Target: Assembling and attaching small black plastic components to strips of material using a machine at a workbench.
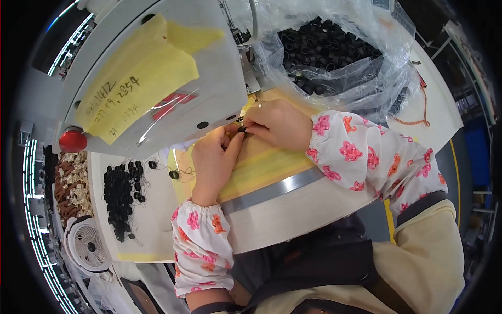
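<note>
Below the head of a white sewing machine (219, 89), both hands meet at one small black loop (242, 129), seemingly of fabric or elastic band. My left hand (215, 162) pinches it from the left between thumb and fingertips. From the right, my right hand (282, 125), with a ring on one finger, grips the same piece. The fingers cover most of the loop, and the needle area behind them is largely hidden. Yellow tape-like sheeting (261, 162) covers the work surface beneath the hands.
A clear plastic bag (389, 83) of black loops (329, 47) lies at the back right. Left of the machine is a pile of black pieces (117, 196) trailing threads. A red knob (72, 141), a white fan (90, 245) and an orange cord (426, 107) are around.
</note>
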### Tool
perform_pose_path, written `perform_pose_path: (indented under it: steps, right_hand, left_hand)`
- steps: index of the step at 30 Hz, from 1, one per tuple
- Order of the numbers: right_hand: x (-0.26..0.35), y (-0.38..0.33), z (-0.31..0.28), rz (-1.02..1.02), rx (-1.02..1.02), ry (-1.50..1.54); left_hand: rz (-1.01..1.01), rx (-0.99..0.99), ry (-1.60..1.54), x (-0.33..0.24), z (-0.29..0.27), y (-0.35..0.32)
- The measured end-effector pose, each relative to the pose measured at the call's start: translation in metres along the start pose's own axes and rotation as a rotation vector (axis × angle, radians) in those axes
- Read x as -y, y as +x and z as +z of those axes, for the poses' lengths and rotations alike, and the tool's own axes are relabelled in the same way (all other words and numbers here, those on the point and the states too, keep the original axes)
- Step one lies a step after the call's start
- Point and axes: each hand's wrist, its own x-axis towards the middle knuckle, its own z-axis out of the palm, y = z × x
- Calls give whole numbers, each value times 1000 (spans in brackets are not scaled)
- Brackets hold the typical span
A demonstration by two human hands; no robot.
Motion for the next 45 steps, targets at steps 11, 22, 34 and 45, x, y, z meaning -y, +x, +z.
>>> perform_pose_path:
  steps: [11, 22, 34, 45]
  right_hand:
    - [1, 7, 3, 104, -103, -55]
    - [1, 7, 2, 117, -82, -82]
    - [7, 9, -4, 157, -59, -74]
    - [8, 11, -5, 166, -42, -96]
  left_hand:
    - [-328, -5, -82, 6, 1, 9]
    - [-250, -13, -152, 8, 1, 9]
    - [-68, -57, -219, 21, 6, 11]
    - [-125, -14, -140, 12, -3, 12]
